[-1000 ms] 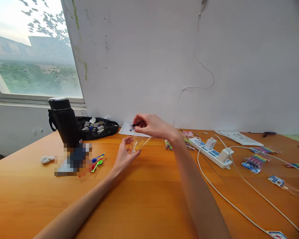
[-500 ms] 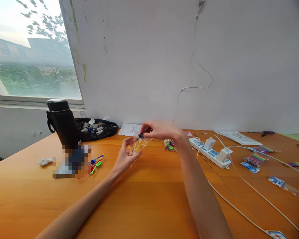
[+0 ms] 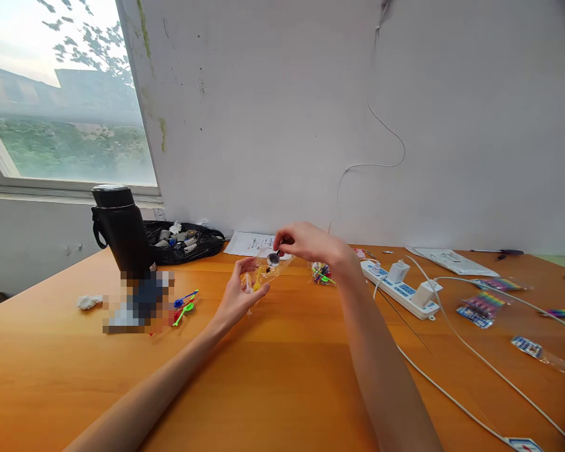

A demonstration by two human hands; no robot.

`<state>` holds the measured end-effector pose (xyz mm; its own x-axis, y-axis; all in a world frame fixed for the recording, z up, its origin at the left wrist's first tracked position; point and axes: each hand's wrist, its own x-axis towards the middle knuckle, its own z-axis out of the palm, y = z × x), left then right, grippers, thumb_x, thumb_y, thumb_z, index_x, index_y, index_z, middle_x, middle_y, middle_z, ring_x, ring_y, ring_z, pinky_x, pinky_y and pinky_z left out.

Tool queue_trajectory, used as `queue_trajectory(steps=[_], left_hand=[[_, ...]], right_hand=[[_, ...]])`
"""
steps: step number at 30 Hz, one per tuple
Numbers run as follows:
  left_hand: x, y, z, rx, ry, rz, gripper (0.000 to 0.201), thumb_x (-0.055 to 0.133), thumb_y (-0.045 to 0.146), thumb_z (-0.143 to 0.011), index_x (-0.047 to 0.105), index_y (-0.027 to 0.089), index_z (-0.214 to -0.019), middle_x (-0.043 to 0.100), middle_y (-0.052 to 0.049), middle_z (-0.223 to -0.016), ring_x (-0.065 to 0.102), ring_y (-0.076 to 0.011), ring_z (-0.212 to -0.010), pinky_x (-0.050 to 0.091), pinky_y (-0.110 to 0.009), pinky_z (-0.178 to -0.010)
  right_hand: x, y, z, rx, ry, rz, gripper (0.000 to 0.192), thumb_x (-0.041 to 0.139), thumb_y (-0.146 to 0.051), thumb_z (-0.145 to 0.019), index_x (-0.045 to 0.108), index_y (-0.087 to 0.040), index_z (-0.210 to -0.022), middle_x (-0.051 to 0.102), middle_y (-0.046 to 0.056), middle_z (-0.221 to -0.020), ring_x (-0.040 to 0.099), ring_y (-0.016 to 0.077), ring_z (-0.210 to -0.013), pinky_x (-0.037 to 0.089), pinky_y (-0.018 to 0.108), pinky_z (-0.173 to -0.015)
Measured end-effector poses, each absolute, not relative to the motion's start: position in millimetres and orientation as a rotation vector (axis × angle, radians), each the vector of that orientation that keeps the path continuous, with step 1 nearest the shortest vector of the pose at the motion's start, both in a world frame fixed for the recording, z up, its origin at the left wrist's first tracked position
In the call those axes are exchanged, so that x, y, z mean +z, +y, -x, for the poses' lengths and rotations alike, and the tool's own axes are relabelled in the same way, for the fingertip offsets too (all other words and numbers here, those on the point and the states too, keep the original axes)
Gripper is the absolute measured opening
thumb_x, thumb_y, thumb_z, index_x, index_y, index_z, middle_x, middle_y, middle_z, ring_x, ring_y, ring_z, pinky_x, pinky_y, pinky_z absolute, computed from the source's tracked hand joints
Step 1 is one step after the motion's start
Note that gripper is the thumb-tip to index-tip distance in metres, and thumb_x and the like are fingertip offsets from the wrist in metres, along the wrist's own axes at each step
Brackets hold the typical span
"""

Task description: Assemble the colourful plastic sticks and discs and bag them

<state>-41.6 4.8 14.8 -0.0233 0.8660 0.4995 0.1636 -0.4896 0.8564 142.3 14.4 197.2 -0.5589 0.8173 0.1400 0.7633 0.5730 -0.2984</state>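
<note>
My left hand (image 3: 238,292) is curled around a clear plastic bag (image 3: 263,276) with yellow pieces inside, held above the table. My right hand (image 3: 301,242) bends over the bag's upper right side. Its fingertips pinch a small dark round piece with a pale face (image 3: 274,258), which overlaps the bag's upper part. Whether that piece is inside or just outside the clear film is hard to tell. Behind my right wrist lies another clear bag of colourful small parts (image 3: 322,274).
A black flask (image 3: 122,232) stands at left beside a blurred patch and loose coloured plastic pieces (image 3: 186,309). Behind it sits a black bag of scraps (image 3: 188,248). At right are a white power strip (image 3: 402,290), trailing cables and rainbow-coloured packets (image 3: 487,301).
My right hand has shifted slightly to the right with the round piece, whose pale face now shows more. My left hand keeps its hold on the bag. The view has shifted a little.
</note>
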Motion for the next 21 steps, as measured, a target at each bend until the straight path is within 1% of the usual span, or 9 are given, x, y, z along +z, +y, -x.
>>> queue_trajectory(steps=[4,9,11,14,17,19,21], left_hand=[[15.2,3.9,41.9,1.555,1.091,-1.679,0.061,0.078,0.039,-0.08,0.048,0.026,-0.131,0.058,-0.011,-0.133,0.054,-0.0262,-0.128,0.05,-0.035,-0.093],[16.6,3.1,42.5,1.565,1.081,-1.684,0.06,0.077,0.039,-0.081,0.049,0.026,-0.132,0.06,-0.01,-0.129,0.055,-0.0262,-0.127,0.051,-0.035,-0.091],[16.7,3.1,42.5,1.567,1.078,-1.685,0.06,0.077,0.038,-0.08,0.049,0.026,-0.132,0.059,-0.01,-0.129,0.055,-0.026,-0.127,0.051,-0.035,-0.091],[16.1,3.3,42.6,1.565,1.077,-1.704,0.06,0.077,0.038,-0.08,0.049,0.026,-0.132,0.06,-0.01,-0.128,0.056,-0.0259,-0.126,0.051,-0.035,-0.093],[14.8,4.0,43.1,1.567,1.068,-1.725,0.06,0.077,0.038,-0.081,0.048,0.027,-0.132,0.06,-0.009,-0.127,0.056,-0.0257,-0.126,0.05,-0.036,-0.095],[13.8,5.0,43.2,1.569,1.061,-1.713,0.059,0.077,0.037,-0.081,0.048,0.027,-0.133,0.059,-0.009,-0.128,0.055,-0.0257,-0.127,0.05,-0.037,-0.096],[12.9,6.4,42.9,1.577,1.055,-1.682,0.059,0.077,0.037,-0.081,0.048,0.027,-0.132,0.059,-0.009,-0.127,0.054,-0.0258,-0.127,0.051,-0.037,-0.096]], right_hand=[[196.2,14.3,-139.0,0.266,-2.549,1.309,0.022,0.058,-0.008,-0.087,0.076,-0.018,-0.096,0.076,0.005,-0.095,0.065,0.013,-0.077,0.041,0.02,-0.063],[200.3,10.6,-142.4,0.135,-2.461,1.472,0.023,0.058,-0.01,-0.087,0.077,-0.02,-0.095,0.075,0.005,-0.086,0.063,0.0139,-0.071,0.039,0.023,-0.06],[200.5,10.6,-143.6,0.137,-2.458,1.477,0.023,0.058,-0.01,-0.087,0.077,-0.02,-0.095,0.075,0.004,-0.085,0.063,0.0138,-0.071,0.039,0.023,-0.06],[197.3,12.8,-140.9,0.278,-2.528,1.352,0.022,0.058,-0.009,-0.087,0.076,-0.019,-0.095,0.076,0.004,-0.089,0.064,0.0133,-0.075,0.039,0.021,-0.061],[193.7,14.2,-134.6,0.407,-2.622,1.213,0.022,0.057,-0.01,-0.088,0.075,-0.019,-0.099,0.076,0.004,-0.096,0.064,0.0129,-0.078,0.04,0.021,-0.062],[193.6,12.9,-130.9,0.365,-2.605,1.246,0.023,0.055,-0.013,-0.091,0.074,-0.019,-0.102,0.075,0.005,-0.101,0.063,0.0132,-0.077,0.04,0.022,-0.062],[195.0,10.1,-128.5,0.283,-2.527,1.326,0.022,0.052,-0.02,-0.095,0.073,-0.019,-0.102,0.074,0.006,-0.099,0.061,0.0142,-0.075,0.039,0.024,-0.062]])
